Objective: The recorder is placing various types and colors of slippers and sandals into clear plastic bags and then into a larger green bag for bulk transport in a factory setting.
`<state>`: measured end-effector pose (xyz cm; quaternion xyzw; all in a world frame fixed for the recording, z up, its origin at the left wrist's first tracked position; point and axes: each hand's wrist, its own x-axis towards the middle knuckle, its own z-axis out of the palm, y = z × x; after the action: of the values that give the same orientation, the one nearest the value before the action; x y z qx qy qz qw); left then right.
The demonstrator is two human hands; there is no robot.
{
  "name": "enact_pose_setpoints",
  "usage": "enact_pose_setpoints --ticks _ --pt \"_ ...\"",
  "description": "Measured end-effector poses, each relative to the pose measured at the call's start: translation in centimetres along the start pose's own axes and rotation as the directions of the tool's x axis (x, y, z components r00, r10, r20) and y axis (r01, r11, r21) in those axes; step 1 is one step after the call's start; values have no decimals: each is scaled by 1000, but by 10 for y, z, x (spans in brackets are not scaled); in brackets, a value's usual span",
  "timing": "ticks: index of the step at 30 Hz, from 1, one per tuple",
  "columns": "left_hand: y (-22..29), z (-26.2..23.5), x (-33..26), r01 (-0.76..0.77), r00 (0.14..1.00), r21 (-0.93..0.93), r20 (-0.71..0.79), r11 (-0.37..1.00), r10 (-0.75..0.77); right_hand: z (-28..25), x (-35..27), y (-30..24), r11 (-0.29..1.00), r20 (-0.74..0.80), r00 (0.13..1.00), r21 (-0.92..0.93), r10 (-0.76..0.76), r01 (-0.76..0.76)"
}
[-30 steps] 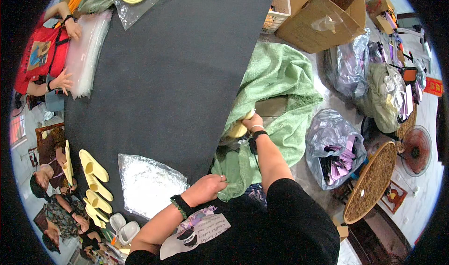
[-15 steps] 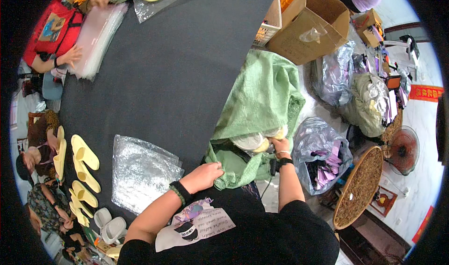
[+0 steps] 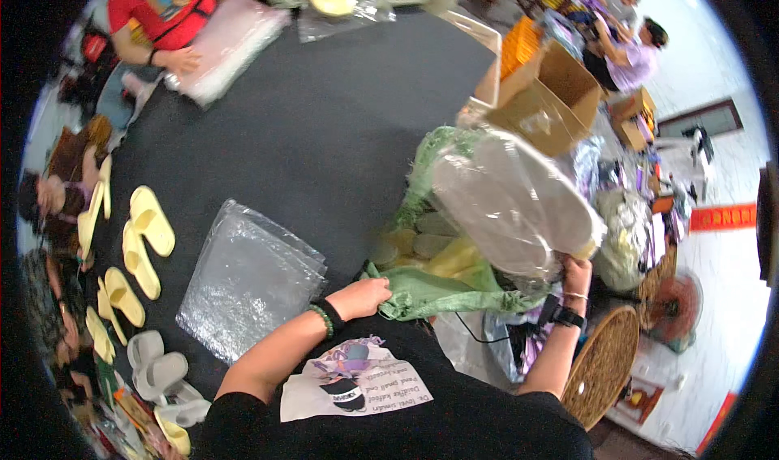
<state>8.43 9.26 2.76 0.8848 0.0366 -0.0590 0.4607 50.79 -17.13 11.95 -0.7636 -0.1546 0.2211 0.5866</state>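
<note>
My right hand (image 3: pixel 578 275) grips the heel end of a pair of pale slippers (image 3: pixel 503 200) in clear plastic wrap, held up over the bag with the soles turned toward me. The edge of a green woven sack (image 3: pixel 442 294) is pinched in my left hand (image 3: pixel 363 298), which keeps its mouth spread. Inside that sack lie more slippers (image 3: pixel 434 241), grey and yellow, partly hidden by the raised pair. Left of my left hand, a stack of clear plastic bags (image 3: pixel 247 277) lies on the dark table (image 3: pixel 308 127).
Yellow slippers (image 3: pixel 152 221) and grey slippers (image 3: pixel 158 367) line the table's left edge. Across the table a person in red handles a stack of clear plastic sheets (image 3: pixel 231 42). A cardboard box (image 3: pixel 552 99) stands beyond the sack; a round woven tray (image 3: pixel 600 371) is at right.
My right hand has drawn the wrapped slippers up out of the sack and to the right. The sack now gapes wider, showing slippers inside. My view has shifted.
</note>
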Motion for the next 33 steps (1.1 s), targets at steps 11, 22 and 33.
enact_pose_setpoints --ticks 11,22,33 --pt "-19 15 -10 -8 999 59 -52 998 11 230 90 -143 645 239 704 -282 -669 710" --pt "-18 9 -23 59 990 -99 -120 993 -71 506 30 -53 199 759 340 -276 -555 940" --pt "-31 -2 -18 81 994 -117 -57 990 -89 467 12 -58 399 775 300 -68 -556 914"
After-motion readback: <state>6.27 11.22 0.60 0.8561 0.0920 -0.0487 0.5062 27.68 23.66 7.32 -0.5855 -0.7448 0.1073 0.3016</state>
